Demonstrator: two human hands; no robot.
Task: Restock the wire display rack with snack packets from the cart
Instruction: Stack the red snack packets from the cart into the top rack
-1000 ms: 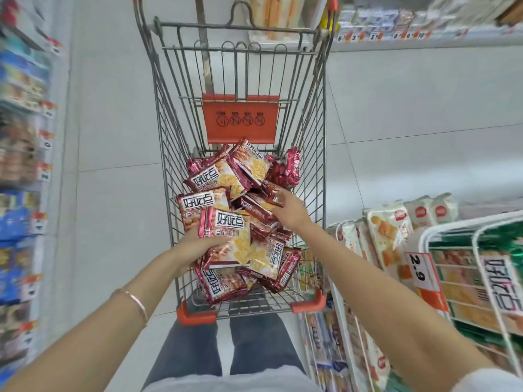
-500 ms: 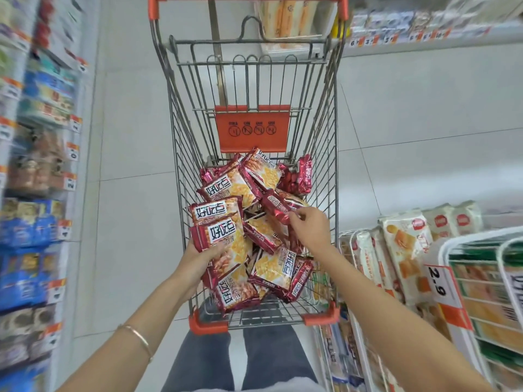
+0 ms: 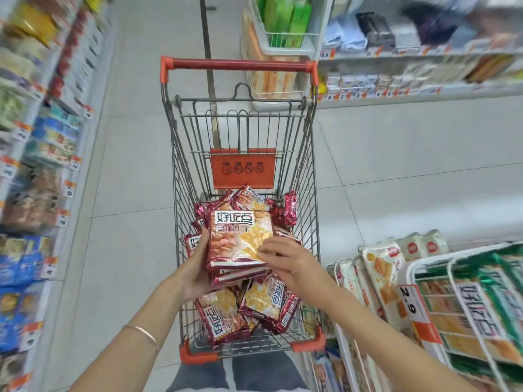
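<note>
Position: the person stands at the front end of the wire cart (image 3: 309,176), which is parked in the aisle. Both arms reach into its basket.

Left hand (image 3: 198,268): cradles a stack of snack packets (image 3: 240,239) from below and from its left edge, fingers curled up that side. A thin bracelet (image 3: 145,333) sits on the forearm.

Right hand (image 3: 285,264): fingers curve over the lower right corner of the top packet and press on its face. The thumb is hidden.

The stack is held raised above the loose packets (image 3: 223,316), which lie heaped on the basket floor.

The wire display rack (image 3: 458,290) stands at the person's right, just beside the cart. It holds green-edged packets and carries a price card (image 3: 410,304) reading 2.9. Cream packets (image 3: 382,267) stand in the section next to it.
</note>
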